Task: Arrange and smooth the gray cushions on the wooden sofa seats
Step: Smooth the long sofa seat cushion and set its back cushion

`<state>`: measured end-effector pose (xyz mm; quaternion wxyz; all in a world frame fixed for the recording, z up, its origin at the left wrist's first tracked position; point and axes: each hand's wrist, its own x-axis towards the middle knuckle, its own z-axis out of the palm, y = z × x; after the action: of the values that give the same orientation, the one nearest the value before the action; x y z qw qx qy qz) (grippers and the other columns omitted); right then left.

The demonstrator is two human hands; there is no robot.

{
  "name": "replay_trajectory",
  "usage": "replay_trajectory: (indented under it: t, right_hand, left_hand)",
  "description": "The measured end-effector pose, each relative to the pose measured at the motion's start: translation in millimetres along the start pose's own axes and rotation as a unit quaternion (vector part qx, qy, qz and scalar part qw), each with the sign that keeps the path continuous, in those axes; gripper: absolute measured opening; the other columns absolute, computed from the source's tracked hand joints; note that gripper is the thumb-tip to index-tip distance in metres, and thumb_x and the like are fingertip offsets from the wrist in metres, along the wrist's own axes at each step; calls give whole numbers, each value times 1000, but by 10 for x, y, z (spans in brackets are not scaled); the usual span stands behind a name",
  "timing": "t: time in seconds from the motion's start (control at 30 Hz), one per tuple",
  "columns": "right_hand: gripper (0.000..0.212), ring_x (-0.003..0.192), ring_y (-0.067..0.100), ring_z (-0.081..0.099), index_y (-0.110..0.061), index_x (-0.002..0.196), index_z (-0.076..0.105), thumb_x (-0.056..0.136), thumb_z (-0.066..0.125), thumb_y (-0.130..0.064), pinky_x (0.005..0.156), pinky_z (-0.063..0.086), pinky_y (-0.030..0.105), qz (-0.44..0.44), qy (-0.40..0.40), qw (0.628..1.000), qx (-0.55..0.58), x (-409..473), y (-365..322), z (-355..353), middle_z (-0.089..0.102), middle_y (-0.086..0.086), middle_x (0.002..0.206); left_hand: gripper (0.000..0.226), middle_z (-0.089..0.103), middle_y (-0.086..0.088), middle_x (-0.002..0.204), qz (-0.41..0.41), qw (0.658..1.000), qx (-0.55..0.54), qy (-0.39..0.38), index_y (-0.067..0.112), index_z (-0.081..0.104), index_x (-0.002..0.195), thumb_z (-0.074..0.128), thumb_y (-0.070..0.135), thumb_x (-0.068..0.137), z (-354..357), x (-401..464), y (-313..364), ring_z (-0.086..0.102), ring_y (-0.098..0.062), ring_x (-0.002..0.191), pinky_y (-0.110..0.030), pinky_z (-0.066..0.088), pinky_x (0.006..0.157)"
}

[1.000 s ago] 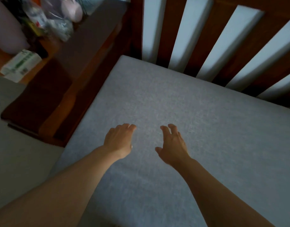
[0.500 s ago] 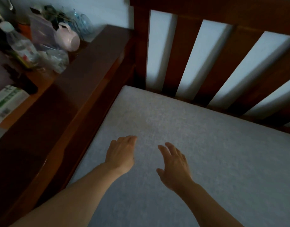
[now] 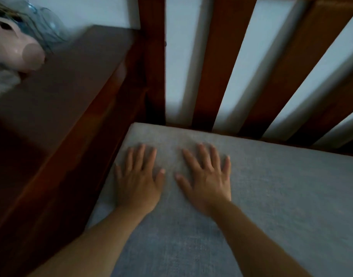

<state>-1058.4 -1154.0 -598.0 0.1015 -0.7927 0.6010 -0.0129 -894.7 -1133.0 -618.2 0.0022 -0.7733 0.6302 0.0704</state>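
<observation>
Far to the left of the hands, a smooth, rounded pink mug (image 3: 21, 54) lies beside crinkled clear plastic, blurred. Between it and the hands runs the sofa's broad, flat armrest (image 3: 57, 100) of dark polished wood. The left hand (image 3: 137, 180) lies palm down on the gray cushion (image 3: 271, 206) near its rounded back-left corner, fingers straight and spread wide, holding nothing. Just beside it, thumbs close but apart, the right hand (image 3: 209, 180) presses flat likewise, fingers fanned. The cushion's coarse woven fabric stretches rightward from the hands. Beyond the fingertips rise the straight reddish-brown slats (image 3: 221, 66) of the backrest, pale wall between them.
</observation>
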Motion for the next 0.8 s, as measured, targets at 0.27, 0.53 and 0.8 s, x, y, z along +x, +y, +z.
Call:
replay_trajectory:
  t: [0.27, 0.53, 0.8]
  right_hand:
    - [63, 146, 26, 9, -37, 147, 29, 88, 34, -59, 117, -2, 51, 111, 185, 975, 46, -340, 906, -443, 20, 4, 157]
    - [56, 143, 24, 22, -27, 142, 42, 90, 46, -48, 117, 10, 51, 162, 288, 943, 45, -719, 2182, -780, 32, 5, 152]
    - [46, 136, 23, 32, -20, 135, 51, 92, 58, -34, 115, 21, 45, 206, 297, 930, 65, -1471, 3415, -1249, 42, 6, 144]
  left_hand:
    - [64, 11, 0, 160, 95, 975, -150, 133, 28, 27, 150, 24, 51, 90, -268, -19, 1062, 9, -24, 147, -55, 3, 112]
    - [63, 19, -1, 159, 164, 964, -179, 104, 25, 30, 149, 28, 50, 91, -213, -214, 2288, 16, -24, 145, -60, 16, 109]
    - [56, 16, 3, 159, 205, 960, -182, 61, 25, 28, 148, 42, 42, 97, -290, -682, 3708, 8, -16, 146, -54, 10, 113]
